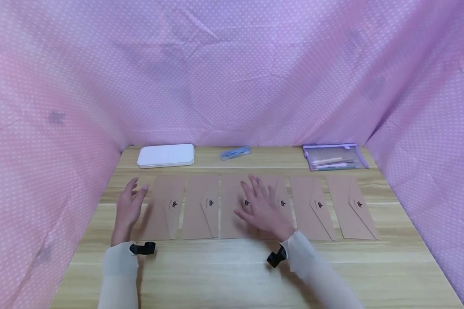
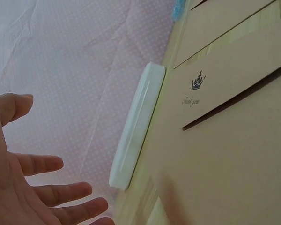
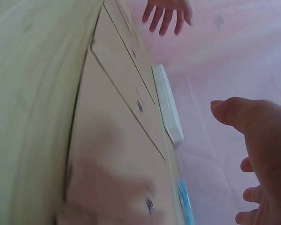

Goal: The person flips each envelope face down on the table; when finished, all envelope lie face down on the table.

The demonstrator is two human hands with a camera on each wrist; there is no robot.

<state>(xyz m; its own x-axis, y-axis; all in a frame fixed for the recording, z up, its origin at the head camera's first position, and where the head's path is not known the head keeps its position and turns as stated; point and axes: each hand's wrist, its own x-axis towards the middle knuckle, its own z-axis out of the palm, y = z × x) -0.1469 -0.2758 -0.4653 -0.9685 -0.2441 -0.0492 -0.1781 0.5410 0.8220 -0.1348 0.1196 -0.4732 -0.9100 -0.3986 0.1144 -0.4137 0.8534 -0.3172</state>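
Kraft-brown envelopes [image 1: 201,207]: we count six, in one row across frame centre on the desk [image 1: 232,266], each flap bearing a crown mark. Right hand [image 1: 261,206] hovers over the middle ones, grip wide; left hand [image 1: 128,206] at row's left, grip wide.

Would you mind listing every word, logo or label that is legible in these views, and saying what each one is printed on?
"Thank you": small script, just legible, under a dark crown emblem on the flap of the leftmost brown envelope, seen from the left wrist.
The other envelopes show the same crown mark; any wording beneath is too small to read.
White tin: no text visible.
Clear zip pouch and blue packet: nothing readable.
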